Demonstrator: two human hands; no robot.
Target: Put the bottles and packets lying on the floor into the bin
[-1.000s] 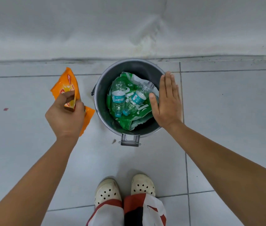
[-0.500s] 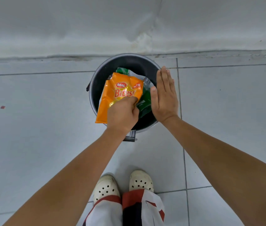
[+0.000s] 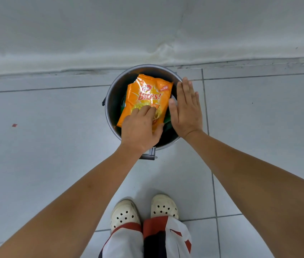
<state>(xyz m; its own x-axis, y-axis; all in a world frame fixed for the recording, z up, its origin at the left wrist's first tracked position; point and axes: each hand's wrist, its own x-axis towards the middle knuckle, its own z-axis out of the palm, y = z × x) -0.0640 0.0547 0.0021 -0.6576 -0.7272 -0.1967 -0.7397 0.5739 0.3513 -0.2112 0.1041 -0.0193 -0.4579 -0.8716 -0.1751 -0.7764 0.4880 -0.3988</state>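
A round grey metal bin point(image 3: 112, 101) stands on the tiled floor close to the wall. An orange "Bites!" snack packet point(image 3: 148, 94) lies flat across the bin's opening. My left hand point(image 3: 141, 130) grips the packet's near end, fingers on top and thumb under its edge. Slivers of a green packet point(image 3: 167, 121) show beneath it; anything else inside the bin is hidden. My right hand point(image 3: 186, 108) is flat with fingers together, resting on the bin's right rim and holding nothing.
The bin's pedal point(image 3: 150, 154) sticks out toward my white clogs point(image 3: 143, 213). The white wall point(image 3: 147, 30) runs just behind the bin. A small red speck point(image 3: 14, 125) lies on the grey tiles to the left.
My left hand carried the orange packet from the floor left of the bin over the opening and lowered it flat onto the contents. My right hand stayed at the right rim.
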